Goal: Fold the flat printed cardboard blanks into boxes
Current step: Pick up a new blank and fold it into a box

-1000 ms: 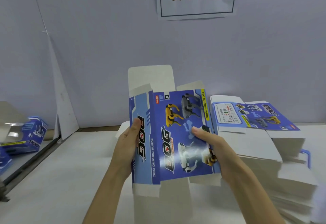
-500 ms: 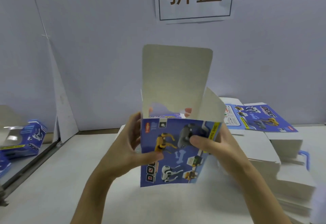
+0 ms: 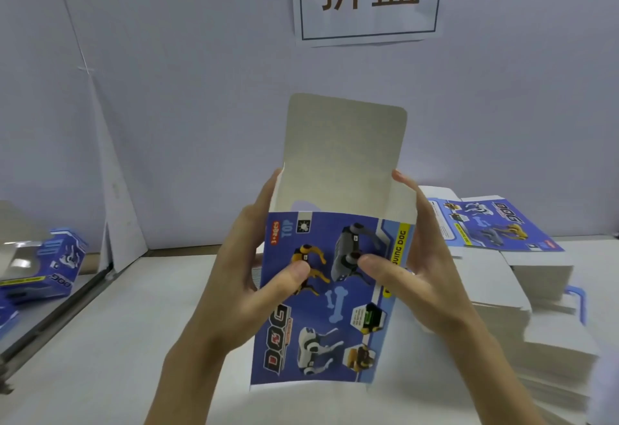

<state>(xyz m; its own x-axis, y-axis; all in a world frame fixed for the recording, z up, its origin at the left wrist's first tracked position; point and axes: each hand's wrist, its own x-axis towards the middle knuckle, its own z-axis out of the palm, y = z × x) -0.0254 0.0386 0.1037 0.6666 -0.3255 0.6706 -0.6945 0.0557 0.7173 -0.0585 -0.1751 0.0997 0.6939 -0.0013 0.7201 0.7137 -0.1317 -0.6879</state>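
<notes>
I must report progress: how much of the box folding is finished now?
Done: folded boxes lie at the far left. In hand: the left hand and right hand hold one box opened into a tube, its top flap still upright. Left: the stack of flat blanks at the right.

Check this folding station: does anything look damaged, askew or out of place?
Nothing stands out. Both hands, left hand and right hand, hold the opened dog-print box squarely, its top flap upright and uncreased.
</notes>
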